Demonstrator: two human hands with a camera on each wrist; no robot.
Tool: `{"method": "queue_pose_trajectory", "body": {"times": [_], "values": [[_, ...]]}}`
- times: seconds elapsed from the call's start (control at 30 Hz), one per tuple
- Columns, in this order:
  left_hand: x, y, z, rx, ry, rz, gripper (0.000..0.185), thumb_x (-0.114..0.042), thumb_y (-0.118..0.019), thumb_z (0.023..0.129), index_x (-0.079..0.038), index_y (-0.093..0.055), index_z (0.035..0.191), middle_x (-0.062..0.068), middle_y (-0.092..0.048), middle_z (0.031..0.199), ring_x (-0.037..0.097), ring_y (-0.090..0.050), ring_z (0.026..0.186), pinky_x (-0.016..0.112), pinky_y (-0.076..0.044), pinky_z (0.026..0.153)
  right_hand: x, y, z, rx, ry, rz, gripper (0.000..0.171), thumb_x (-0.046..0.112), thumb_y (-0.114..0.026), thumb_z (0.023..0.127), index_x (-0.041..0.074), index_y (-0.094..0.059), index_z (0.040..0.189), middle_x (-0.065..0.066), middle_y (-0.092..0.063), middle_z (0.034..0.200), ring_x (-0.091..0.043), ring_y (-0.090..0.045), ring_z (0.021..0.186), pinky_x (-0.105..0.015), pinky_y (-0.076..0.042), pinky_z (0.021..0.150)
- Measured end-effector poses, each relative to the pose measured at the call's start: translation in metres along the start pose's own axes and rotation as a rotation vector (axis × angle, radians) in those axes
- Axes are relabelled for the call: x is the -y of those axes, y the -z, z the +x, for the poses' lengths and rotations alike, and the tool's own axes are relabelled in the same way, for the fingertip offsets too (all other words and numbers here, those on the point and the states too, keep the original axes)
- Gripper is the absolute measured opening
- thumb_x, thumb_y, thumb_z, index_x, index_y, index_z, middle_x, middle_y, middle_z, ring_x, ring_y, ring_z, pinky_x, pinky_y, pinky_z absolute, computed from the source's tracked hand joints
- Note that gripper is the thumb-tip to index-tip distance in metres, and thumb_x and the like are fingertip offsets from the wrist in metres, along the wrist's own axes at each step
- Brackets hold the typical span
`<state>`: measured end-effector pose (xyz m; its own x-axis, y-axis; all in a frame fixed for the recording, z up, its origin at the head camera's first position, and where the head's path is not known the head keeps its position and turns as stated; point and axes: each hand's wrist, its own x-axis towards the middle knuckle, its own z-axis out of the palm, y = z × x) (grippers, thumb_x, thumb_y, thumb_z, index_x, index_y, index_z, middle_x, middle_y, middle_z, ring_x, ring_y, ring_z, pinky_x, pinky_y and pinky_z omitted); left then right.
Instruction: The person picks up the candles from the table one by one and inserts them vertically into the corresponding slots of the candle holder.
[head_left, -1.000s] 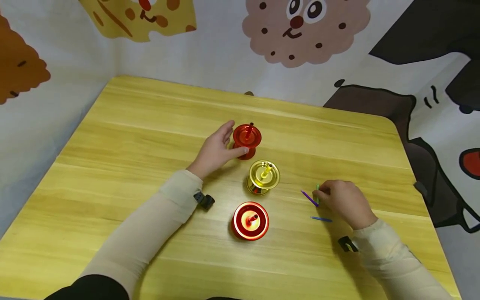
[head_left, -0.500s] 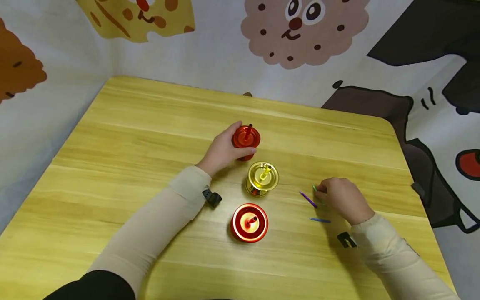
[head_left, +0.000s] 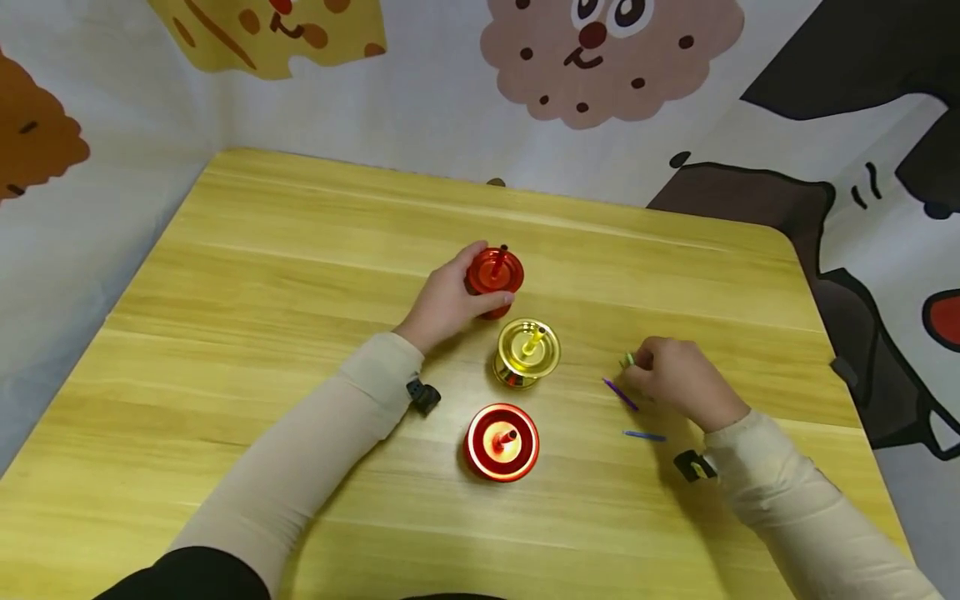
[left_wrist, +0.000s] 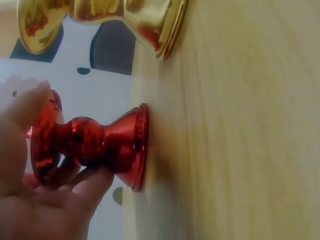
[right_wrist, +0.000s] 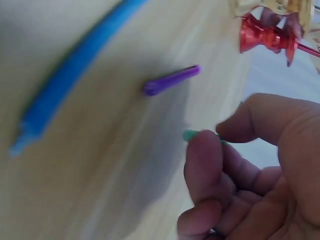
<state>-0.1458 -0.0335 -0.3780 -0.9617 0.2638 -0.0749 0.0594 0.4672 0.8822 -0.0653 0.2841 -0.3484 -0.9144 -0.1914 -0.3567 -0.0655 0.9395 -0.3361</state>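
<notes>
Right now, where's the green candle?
Head view: green candle pinched in the right hand, right of the gold holder, above the purple candle on the table.

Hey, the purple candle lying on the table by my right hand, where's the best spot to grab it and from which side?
Pinch the purple candle near its middle, coming straight down from above. It is a thin stick lying flat on the table, so only its long sides offer a grip. It lies diagonally; turn thumb and fingertip across it. The right hand is nearest but already pinches a green candle.

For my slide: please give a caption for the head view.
Left hand grips red candlestick; right hand pinches green candle.
</notes>
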Motion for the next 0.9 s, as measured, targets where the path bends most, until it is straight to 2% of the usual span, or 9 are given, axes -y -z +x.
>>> {"method": "queue_pose_trajectory", "body": {"times": [0.07,0.13,0.37,0.5,0.67,0.8,0.9], "values": [[0.001,0.000,0.000,0.002,0.001,-0.011,0.090,-0.036,-0.083,0.083,-0.010,-0.035,0.155,0.014,-0.051,0.147,0.028,-0.052,0.132,0.039,-0.041,0.110,0.003,0.003,0.001,-0.054,0.006,0.023,0.018,0.017,-0.062,0.094,0.000,-0.065,0.091,-0.003,-0.064,0.072,-0.015,-0.053,0.058,-0.031,-0.044,0.055],[0.002,0.001,0.000,0.001,0.002,-0.026,0.090,-0.035,-0.084,0.083,-0.011,-0.036,0.155,0.014,-0.051,0.147,0.028,-0.053,0.131,0.039,-0.042,0.109,0.007,0.005,0.003,-0.116,0.013,0.058,0.017,0.018,-0.062,0.094,0.001,-0.065,0.093,-0.004,-0.066,0.074,-0.016,-0.054,0.058,-0.032,-0.045,0.056],[0.003,0.001,0.001,-0.001,0.001,-0.051,0.088,-0.034,-0.085,0.082,-0.013,-0.038,0.154,0.012,-0.053,0.145,0.026,-0.055,0.128,0.038,-0.044,0.107,0.026,-0.001,0.013,-0.359,0.095,0.196,0.006,0.013,-0.060,0.090,0.011,-0.064,0.087,0.001,-0.071,0.074,-0.014,-0.060,0.058,-0.028,-0.045,0.052],[0.004,0.001,0.001,0.001,0.006,-0.062,0.088,-0.034,-0.085,0.082,-0.014,-0.038,0.154,0.012,-0.053,0.145,0.026,-0.055,0.128,0.038,-0.044,0.107,0.041,-0.003,0.021,-0.462,0.127,0.283,0.007,0.012,-0.058,0.090,0.012,-0.064,0.086,0.004,-0.071,0.072,-0.012,-0.065,0.063,-0.023,-0.047,0.055],[0.004,0.001,0.001,0.001,0.005,-0.064,0.089,-0.034,-0.085,0.082,-0.014,-0.038,0.154,0.012,-0.052,0.146,0.026,-0.054,0.129,0.038,-0.044,0.108,0.054,0.000,0.029,-0.511,0.154,0.349,0.008,0.013,-0.059,0.093,0.011,-0.064,0.088,0.003,-0.072,0.074,-0.013,-0.067,0.064,-0.021,-0.048,0.059],[0.005,0.000,0.001,0.000,0.003,-0.069,0.089,-0.033,-0.085,0.082,-0.013,-0.038,0.154,0.013,-0.053,0.145,0.026,-0.055,0.129,0.038,-0.044,0.107,0.061,-0.001,0.037,-0.523,0.199,0.397,0.008,0.012,-0.060,0.094,0.009,-0.064,0.088,0.001,-0.072,0.075,-0.017,-0.068,0.065,-0.020,-0.048,0.058],[0.006,0.000,0.002,-0.001,-0.003,-0.070,0.089,-0.033,-0.085,0.081,-0.013,-0.038,0.154,0.012,-0.053,0.145,0.026,-0.055,0.128,0.038,-0.044,0.107,0.069,-0.001,0.043,-0.546,0.230,0.425,0.007,0.011,-0.060,0.093,0.009,-0.063,0.087,0.001,-0.072,0.076,-0.014,-0.068,0.066,-0.020,-0.048,0.057]]}}
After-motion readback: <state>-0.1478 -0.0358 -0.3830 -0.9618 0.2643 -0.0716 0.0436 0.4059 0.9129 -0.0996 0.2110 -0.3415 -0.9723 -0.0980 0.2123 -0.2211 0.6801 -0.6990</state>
